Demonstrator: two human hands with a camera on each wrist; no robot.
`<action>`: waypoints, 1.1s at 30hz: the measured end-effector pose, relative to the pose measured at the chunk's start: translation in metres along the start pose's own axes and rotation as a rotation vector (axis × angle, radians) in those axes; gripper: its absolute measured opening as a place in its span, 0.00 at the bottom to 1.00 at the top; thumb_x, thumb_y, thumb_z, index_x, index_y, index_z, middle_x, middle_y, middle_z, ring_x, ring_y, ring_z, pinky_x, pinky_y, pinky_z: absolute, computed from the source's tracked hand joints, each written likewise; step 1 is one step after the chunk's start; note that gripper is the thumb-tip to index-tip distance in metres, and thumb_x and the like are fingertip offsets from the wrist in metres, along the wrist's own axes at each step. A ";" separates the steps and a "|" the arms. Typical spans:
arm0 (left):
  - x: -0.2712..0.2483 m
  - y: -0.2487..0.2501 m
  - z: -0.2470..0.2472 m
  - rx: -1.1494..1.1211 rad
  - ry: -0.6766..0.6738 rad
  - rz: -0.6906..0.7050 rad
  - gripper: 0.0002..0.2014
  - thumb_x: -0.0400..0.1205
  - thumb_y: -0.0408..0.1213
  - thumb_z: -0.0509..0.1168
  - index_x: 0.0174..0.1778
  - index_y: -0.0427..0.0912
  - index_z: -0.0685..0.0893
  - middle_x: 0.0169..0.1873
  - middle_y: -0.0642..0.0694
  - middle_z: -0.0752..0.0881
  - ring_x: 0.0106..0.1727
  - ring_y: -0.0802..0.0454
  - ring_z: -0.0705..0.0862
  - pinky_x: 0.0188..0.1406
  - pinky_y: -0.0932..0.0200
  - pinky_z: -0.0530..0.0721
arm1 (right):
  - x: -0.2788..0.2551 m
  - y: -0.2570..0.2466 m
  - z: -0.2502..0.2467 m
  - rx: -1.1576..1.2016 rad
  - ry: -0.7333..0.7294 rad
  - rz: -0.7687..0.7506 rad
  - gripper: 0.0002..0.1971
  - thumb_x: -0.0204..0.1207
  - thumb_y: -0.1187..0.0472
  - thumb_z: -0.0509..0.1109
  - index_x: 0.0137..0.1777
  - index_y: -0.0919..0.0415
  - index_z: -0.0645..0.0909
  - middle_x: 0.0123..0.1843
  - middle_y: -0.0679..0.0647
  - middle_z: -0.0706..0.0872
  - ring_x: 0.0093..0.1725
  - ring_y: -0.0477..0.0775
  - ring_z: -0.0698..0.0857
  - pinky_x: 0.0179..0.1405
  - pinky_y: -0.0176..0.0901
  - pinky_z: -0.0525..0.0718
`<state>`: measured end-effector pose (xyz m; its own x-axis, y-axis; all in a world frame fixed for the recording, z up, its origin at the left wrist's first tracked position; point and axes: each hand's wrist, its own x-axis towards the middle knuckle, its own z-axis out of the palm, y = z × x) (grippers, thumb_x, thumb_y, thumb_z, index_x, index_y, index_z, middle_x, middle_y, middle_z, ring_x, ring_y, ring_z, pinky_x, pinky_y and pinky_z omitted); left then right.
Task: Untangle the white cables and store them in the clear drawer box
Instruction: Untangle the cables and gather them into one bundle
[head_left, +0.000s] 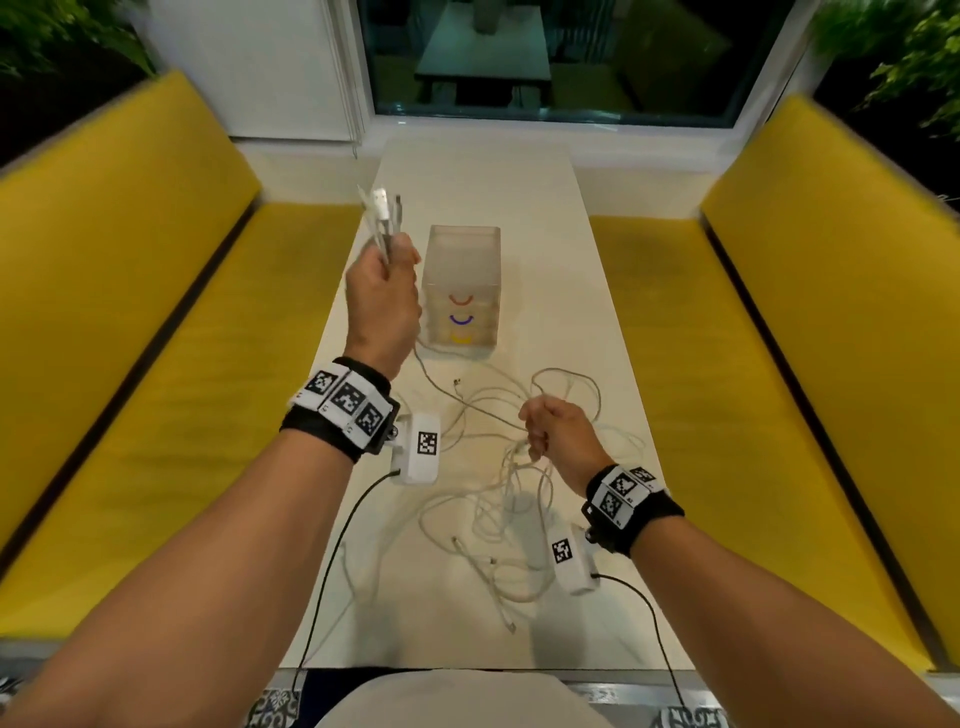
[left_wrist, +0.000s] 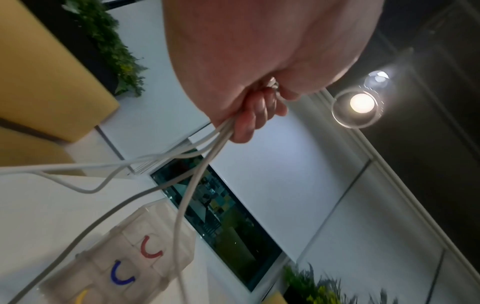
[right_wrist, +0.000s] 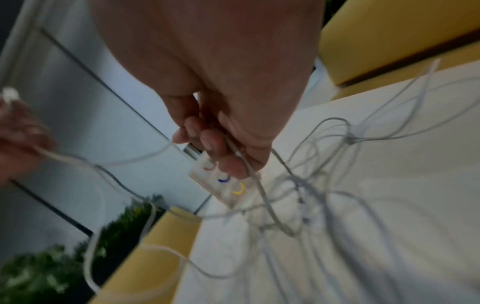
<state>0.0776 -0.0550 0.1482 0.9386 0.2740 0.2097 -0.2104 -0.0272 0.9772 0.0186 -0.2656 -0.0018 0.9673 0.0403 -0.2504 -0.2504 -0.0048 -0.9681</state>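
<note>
Your left hand (head_left: 383, 296) is raised beside the clear drawer box (head_left: 461, 291), fingers curled tight round a bundle of white cables (head_left: 519, 467), plug ends sticking up above the fist. Your right hand (head_left: 558, 441) sits lower and nearer you, fingers closed on several strands of the tangle, which sprawls over the white table (head_left: 587, 291). The box stands upright mid-table; its drawers show red, blue and yellow curved handles. No legible writing; the wristbands (head_left: 345, 402) carry only square coded markers.
</note>
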 end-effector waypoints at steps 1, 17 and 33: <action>-0.005 -0.003 0.001 0.078 -0.044 0.021 0.14 0.89 0.48 0.61 0.38 0.47 0.75 0.25 0.55 0.72 0.25 0.57 0.68 0.24 0.57 0.71 | 0.001 -0.013 0.003 0.065 0.001 -0.009 0.14 0.86 0.67 0.58 0.41 0.61 0.80 0.28 0.50 0.68 0.28 0.52 0.66 0.30 0.45 0.71; -0.026 0.005 0.024 0.241 -0.064 0.080 0.14 0.88 0.42 0.63 0.38 0.41 0.85 0.22 0.52 0.77 0.20 0.61 0.73 0.23 0.64 0.73 | -0.005 -0.090 0.037 -0.061 -0.187 -0.310 0.14 0.87 0.61 0.64 0.42 0.62 0.86 0.28 0.52 0.77 0.27 0.52 0.71 0.28 0.38 0.71; 0.025 0.044 -0.008 0.085 0.064 0.195 0.10 0.84 0.48 0.66 0.46 0.47 0.85 0.27 0.54 0.77 0.30 0.50 0.75 0.30 0.52 0.76 | -0.011 0.032 0.012 -0.197 -0.072 0.035 0.12 0.87 0.66 0.61 0.45 0.67 0.84 0.27 0.56 0.82 0.25 0.55 0.81 0.31 0.47 0.80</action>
<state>0.0894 -0.0420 0.1965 0.8625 0.3161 0.3952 -0.3600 -0.1656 0.9181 -0.0005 -0.2539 -0.0300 0.9510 0.1080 -0.2896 -0.2642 -0.2021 -0.9431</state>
